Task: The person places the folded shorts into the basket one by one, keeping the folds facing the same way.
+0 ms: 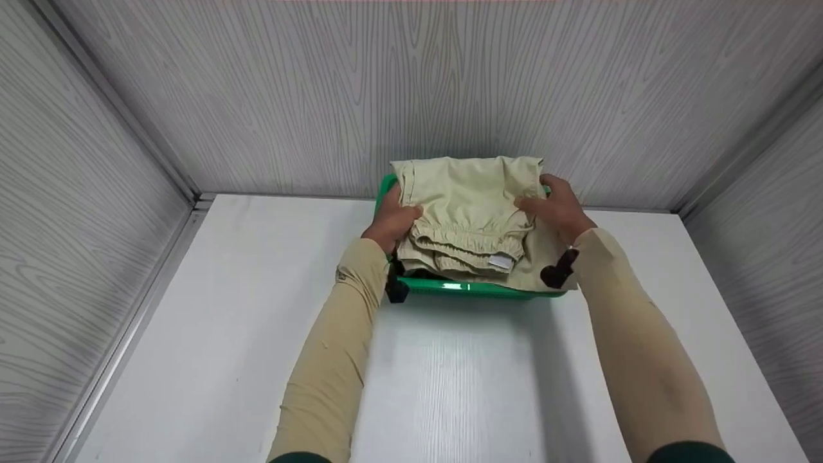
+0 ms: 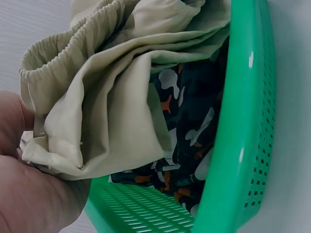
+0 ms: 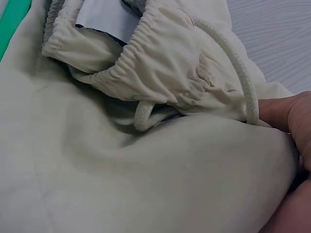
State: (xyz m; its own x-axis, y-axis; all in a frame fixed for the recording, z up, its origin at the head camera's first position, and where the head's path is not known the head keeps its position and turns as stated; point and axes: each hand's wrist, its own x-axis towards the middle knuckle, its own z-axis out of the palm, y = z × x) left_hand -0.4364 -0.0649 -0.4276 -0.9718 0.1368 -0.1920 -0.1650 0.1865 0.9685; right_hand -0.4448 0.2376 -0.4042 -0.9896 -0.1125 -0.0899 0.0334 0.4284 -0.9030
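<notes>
Folded beige drawstring trousers or shorts lie over a green plastic basket, their gathered elastic waistband toward me. My left hand grips the left edge of the fold, thumb on top. On the opposite edge, my right hand holds the cloth with its thumb over it. A pale cord and a white label show at the waistband in the right wrist view. Beneath the beige cloth, a dark patterned fabric with white and orange shapes lies inside the basket. Some beige cloth hangs over the basket's right front rim.
The basket stands at the back of a white table, close to the wood-grained back panel. Similar panels rise at the left and right. Black wrist mounts sit near the basket's front rim.
</notes>
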